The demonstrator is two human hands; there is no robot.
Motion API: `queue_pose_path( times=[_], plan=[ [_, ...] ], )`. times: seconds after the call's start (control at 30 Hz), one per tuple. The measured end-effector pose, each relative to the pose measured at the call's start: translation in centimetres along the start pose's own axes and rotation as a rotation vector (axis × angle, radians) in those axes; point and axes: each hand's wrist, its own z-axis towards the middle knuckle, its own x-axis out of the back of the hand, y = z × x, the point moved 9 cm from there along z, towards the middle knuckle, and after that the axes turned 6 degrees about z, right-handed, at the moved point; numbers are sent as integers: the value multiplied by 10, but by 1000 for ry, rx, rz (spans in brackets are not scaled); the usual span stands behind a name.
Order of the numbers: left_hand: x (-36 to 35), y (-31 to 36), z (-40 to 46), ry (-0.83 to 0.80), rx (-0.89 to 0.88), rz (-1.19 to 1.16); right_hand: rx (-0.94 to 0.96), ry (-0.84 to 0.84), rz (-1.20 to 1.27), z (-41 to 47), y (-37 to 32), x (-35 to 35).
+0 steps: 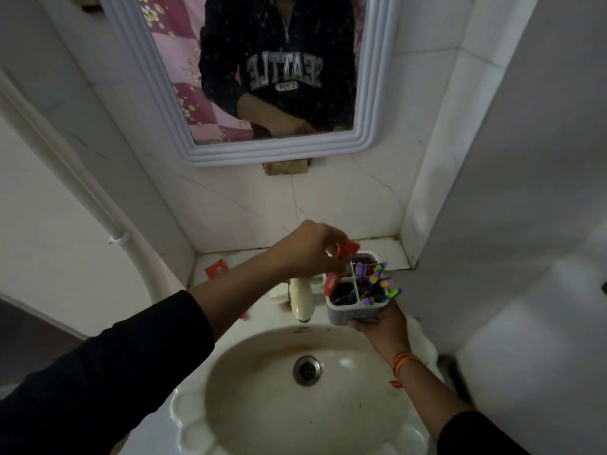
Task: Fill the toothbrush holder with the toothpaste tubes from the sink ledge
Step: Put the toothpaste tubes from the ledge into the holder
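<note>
My right hand holds a pale blue four-compartment toothbrush holder from below, above the sink's back right. Purple and green toothbrush heads stick out of its right compartments. My left hand is just above the holder's left side, fingers closed on a red toothpaste tube whose lower end points into a back compartment. Another red tube leans in the front left compartment. A red item, perhaps another tube, lies on the white ledge at the back left.
A cream tap stands behind the oval basin with its metal drain. A white-framed mirror hangs above on the tiled wall. A white pipe runs down the left wall. A wall juts out on the right.
</note>
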Motion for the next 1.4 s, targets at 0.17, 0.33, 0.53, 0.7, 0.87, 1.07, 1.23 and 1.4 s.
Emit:
queue_pose_path(
  times=[0.17,0.33,0.53,0.7,0.87,1.07,1.23,1.4],
  plan=[
    [-13,19,3,-82,-30,118,-28,-18,-102,-3,1,1],
    [-12,27,2,-104,-50,213,-43,-1,-134,-5,2,3],
    [-43,17,-5,-253,-3,497,-63,-6,-114,-5,4,0],
    [-57,3,-8,-309,4,513,-61,-5,-86,-6,8,-2],
    [-11,-20,-13,-109,59,178,-59,-30,-93,-5,11,-2],
    [-3,-140,-30,93,505,-26,32,-53,-50,-8,-8,-3],
    [-47,-235,-69,-16,843,100,75,-96,8,-11,-21,-6],
    [-77,-269,-86,-47,928,144,73,-90,11,-10,-19,-5]
  ],
)
